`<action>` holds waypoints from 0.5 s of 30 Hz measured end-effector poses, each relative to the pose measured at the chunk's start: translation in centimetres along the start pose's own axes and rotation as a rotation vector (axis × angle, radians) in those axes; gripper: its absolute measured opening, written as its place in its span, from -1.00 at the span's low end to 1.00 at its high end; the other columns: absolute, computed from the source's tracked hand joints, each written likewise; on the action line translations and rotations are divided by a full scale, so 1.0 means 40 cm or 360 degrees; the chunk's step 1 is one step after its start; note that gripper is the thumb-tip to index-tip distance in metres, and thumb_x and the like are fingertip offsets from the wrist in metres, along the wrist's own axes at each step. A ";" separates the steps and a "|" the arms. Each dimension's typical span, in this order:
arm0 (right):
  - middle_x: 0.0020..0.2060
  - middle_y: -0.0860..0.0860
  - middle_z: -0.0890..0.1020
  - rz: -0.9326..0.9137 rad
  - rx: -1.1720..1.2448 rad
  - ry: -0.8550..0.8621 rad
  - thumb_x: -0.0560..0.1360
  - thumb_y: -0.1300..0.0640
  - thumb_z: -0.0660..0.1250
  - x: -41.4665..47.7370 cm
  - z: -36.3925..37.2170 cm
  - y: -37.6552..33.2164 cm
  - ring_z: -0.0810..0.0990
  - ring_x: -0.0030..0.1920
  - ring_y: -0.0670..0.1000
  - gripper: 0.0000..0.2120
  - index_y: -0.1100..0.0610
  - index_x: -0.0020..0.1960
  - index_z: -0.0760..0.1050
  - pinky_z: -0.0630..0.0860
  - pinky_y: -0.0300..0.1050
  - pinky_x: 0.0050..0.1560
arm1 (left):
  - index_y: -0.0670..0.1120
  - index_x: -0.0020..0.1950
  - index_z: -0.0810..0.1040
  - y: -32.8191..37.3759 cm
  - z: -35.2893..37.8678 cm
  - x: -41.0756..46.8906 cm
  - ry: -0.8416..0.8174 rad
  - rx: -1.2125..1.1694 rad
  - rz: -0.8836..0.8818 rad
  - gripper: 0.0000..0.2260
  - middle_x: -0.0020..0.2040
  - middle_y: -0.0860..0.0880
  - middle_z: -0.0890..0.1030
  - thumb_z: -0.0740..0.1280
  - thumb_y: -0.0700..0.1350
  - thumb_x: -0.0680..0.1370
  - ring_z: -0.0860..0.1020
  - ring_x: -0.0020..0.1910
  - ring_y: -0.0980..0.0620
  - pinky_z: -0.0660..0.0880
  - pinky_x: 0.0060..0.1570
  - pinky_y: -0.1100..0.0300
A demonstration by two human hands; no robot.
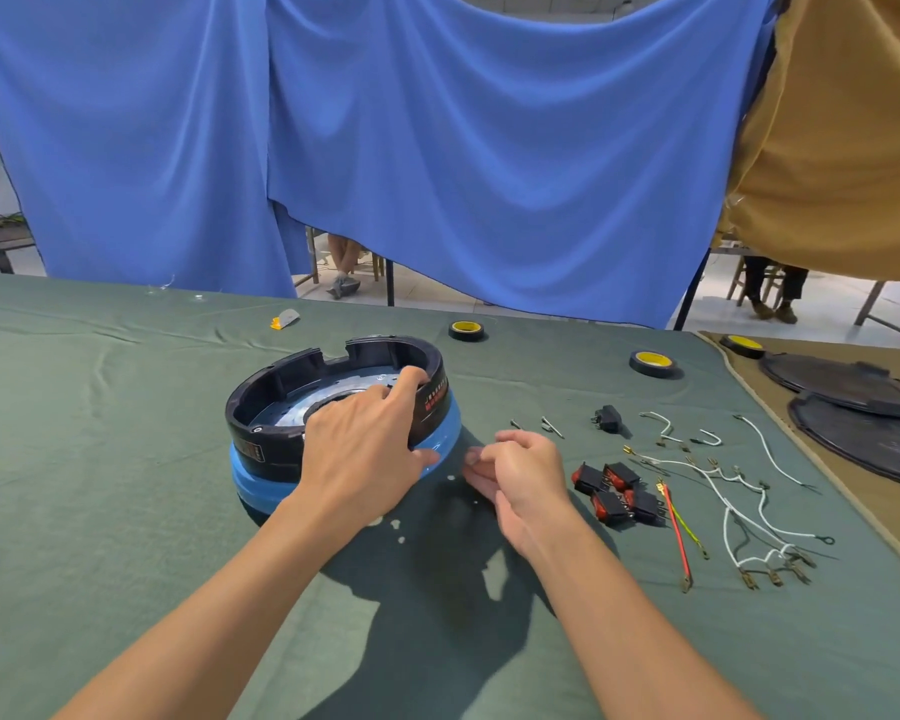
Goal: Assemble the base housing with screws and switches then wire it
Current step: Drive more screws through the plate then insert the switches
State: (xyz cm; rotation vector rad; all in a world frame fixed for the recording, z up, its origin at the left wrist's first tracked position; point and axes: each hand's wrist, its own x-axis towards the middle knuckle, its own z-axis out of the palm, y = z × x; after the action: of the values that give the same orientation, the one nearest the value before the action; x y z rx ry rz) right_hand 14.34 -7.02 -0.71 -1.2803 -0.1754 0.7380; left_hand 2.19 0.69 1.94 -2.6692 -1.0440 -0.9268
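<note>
Left forearm [219,579]: bare; reaches from the lower left edge up toward the centre
Left hand [365,449]: palm down; fingers bent over the wall of the round black plastic housing [276,387]; thumb spread outside it; gripping
Right forearm [609,605]: bare; rises from the bottom edge, angled left
Right hand [520,475]: palm facing left; fingers loosely curled, tips near the thumb; any pinch too small to tell

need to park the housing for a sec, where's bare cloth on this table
Bare green cloth left of the base housing, out to the table edge, and the whole near strip along the front. Crowded right: switches, wires, screws, tape rolls behind.
</note>
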 end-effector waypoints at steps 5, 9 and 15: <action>-0.33 0.14 0.42 0.0170 0.0058 -0.0051 0.44 0.53 -0.04 -0.027 0.006 -0.003 0.34 -0.40 0.02 -0.71 0.36 -0.14 0.44 0.37 -0.19 -0.37 | 0.14 0.33 0.22 0.009 -0.012 0.001 -0.0010 -0.0031 -0.0012 -0.40 0.04 0.09 0.63 0.41 0.28 0.42 0.59 0.01 -0.05 0.31 -0.20 0.13; -0.36 0.10 0.40 0.0308 0.0019 -0.0231 0.52 0.31 0.08 -0.044 0.014 -0.004 0.27 -0.49 -0.04 -0.85 0.22 -0.11 0.42 0.19 -0.21 -0.54 | 0.13 0.34 0.23 0.012 -0.010 -0.006 0.0005 -0.0032 0.0025 -0.39 0.06 0.08 0.64 0.41 0.29 0.42 0.60 0.01 -0.04 0.36 -0.20 0.13; -0.46 0.00 0.27 0.0356 0.0054 -0.0334 0.64 0.26 0.06 -0.049 0.028 0.019 0.14 -0.65 -0.12 -0.76 0.13 -0.20 0.32 0.03 -0.29 -0.65 | 0.09 0.33 0.32 0.014 0.010 -0.031 0.0111 0.0008 0.0137 -0.44 -0.02 0.05 0.65 0.35 0.32 0.45 0.62 -0.04 -0.05 0.38 -0.24 0.12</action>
State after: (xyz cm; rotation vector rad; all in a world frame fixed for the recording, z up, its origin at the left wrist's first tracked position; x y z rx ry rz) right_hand 11.99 -7.21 -0.52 -1.2007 -0.1907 1.0645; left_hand 2.05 -0.32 0.95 -2.6337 -0.9080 -0.9913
